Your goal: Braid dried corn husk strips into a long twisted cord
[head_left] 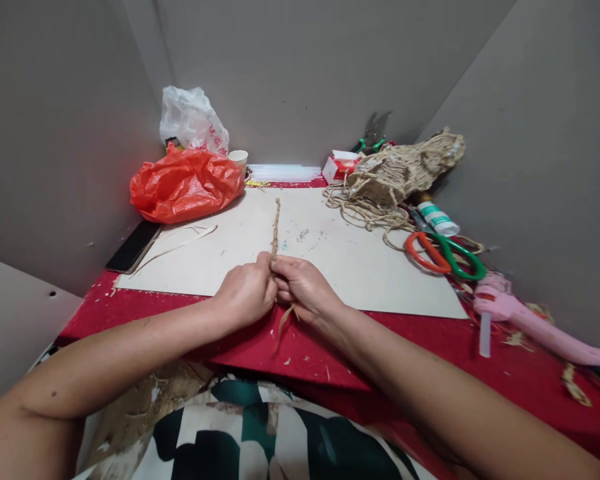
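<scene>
My left hand (246, 292) and my right hand (303, 287) meet at the near edge of a pale board (360, 267), both closed in a pinch on a thin twisted straw cord (276, 223). The cord runs straight away from my fingers across the board toward the back. Loose straw ends (283, 325) hang below my right hand over the red cloth (480, 373).
A red plastic bag (185, 183) and a white bag (193, 120) sit at the back left, a paper cup (239, 159) beside them. A pile of straw rope (395, 177) lies back right. Orange and green scissors (445, 253), a glue tube (437, 218), a pink glue gun (530, 323), a black phone (133, 245).
</scene>
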`<state>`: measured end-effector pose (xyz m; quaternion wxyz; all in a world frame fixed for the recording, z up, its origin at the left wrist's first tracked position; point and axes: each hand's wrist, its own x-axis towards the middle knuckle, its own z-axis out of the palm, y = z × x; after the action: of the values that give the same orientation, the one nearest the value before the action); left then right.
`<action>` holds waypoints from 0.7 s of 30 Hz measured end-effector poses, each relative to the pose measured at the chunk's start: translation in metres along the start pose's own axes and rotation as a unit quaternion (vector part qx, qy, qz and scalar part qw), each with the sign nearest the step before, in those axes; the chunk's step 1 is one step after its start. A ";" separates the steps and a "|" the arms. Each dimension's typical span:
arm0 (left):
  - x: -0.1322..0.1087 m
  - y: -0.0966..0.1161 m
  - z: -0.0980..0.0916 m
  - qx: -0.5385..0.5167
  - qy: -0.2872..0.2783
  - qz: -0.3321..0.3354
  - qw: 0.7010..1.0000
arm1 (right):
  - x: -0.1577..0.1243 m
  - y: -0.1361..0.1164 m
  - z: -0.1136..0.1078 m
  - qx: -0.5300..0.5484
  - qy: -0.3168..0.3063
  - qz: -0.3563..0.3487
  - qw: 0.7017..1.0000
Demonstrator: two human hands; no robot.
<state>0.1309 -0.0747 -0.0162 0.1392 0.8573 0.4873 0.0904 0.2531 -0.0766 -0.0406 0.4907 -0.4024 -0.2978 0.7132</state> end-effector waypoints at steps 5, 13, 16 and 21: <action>-0.008 -0.001 -0.009 -0.124 -0.017 0.027 0.992 | 0.000 -0.005 -0.002 0.006 0.032 -0.011 0.999; 0.021 -0.035 -0.025 -0.313 0.025 -0.024 0.949 | -0.003 -0.015 -0.003 0.018 0.004 0.021 1.000; 0.032 -0.038 -0.013 -0.516 -0.129 -0.077 0.843 | -0.003 -0.018 -0.003 0.004 -0.018 0.030 0.999; 0.036 -0.033 -0.005 -0.657 -0.242 -0.093 0.708 | -0.003 -0.024 -0.006 -0.033 -0.019 0.046 0.998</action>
<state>0.1207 -0.0270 -0.0214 0.7881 0.4920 0.3313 0.1644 0.2701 -0.0710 -0.0236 0.4378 -0.4184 -0.3114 0.7323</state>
